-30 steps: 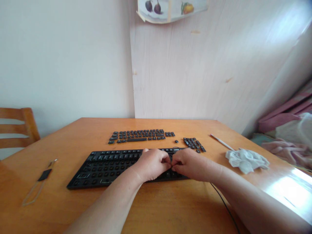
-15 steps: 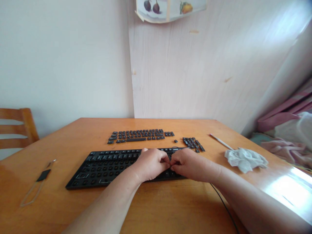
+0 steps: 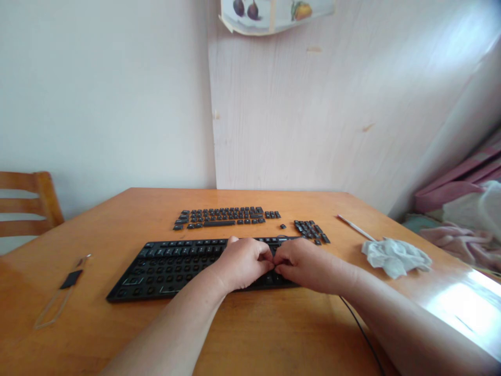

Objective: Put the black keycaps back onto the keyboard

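Note:
A black keyboard (image 3: 172,269) lies on the wooden table, its top rows still capped and many lower key positions bare. Over its right part, my left hand (image 3: 245,263) and my right hand (image 3: 299,261) meet with fingertips pinched close together. Whatever sits between the fingers is too small or hidden to make out. Behind the keyboard, loose black keycaps (image 3: 223,215) are laid out in rows, with a long spacebar cap (image 3: 219,223) in front. A second cluster of keycaps (image 3: 311,230) lies beyond my right hand, and a single keycap (image 3: 283,226) sits between the groups.
At left lies a wire keycap puller (image 3: 70,279) with a black middle. To the right are a crumpled white tissue (image 3: 395,256) and a thin white stick (image 3: 356,227). A black cable (image 3: 362,329) runs under my right forearm. A wooden chair (image 3: 49,196) stands at far left.
Both hands hold nearly the same pinched pose over the keyboard. The view has shifted very slightly; nothing on the table has visibly moved.

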Motion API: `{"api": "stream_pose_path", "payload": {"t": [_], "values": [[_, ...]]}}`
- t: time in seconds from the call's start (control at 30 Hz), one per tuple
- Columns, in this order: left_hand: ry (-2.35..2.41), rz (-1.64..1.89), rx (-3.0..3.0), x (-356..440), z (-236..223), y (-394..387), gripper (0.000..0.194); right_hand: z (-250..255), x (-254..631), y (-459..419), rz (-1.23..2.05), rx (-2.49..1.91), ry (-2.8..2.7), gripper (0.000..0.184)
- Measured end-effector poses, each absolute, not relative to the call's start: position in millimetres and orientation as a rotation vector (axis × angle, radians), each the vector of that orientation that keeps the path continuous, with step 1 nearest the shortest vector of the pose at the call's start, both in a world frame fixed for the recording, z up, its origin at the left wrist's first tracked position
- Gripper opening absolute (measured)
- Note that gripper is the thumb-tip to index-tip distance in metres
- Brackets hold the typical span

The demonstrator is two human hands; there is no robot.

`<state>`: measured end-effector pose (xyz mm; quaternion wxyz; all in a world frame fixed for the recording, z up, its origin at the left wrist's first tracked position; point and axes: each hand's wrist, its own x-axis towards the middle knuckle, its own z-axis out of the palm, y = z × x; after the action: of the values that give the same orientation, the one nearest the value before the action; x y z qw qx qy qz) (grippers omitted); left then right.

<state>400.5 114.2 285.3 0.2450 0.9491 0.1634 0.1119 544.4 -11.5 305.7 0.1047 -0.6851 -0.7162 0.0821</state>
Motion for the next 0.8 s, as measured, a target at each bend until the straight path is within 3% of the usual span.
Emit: {"api": "stream_pose_path", "payload": {"t": [0.37,0.53,0.8], "values": [[0.461,0.307,2.618,399.8,285.4,111.9,0.013,308.4,539.5,-11.1,0.191,-2.087,-2.175,0.022],[0.461,0.32,2.633,399.7,284.9,111.3,0.012,323.6,519.9,-13.1,0.113,-2.335,-2.224,0.029],[0.458,0.336,2.63,399.0,284.1,109.5,0.01,316.8,507.5,-16.7,-0.086,-2.419,-2.351,0.021]]}}
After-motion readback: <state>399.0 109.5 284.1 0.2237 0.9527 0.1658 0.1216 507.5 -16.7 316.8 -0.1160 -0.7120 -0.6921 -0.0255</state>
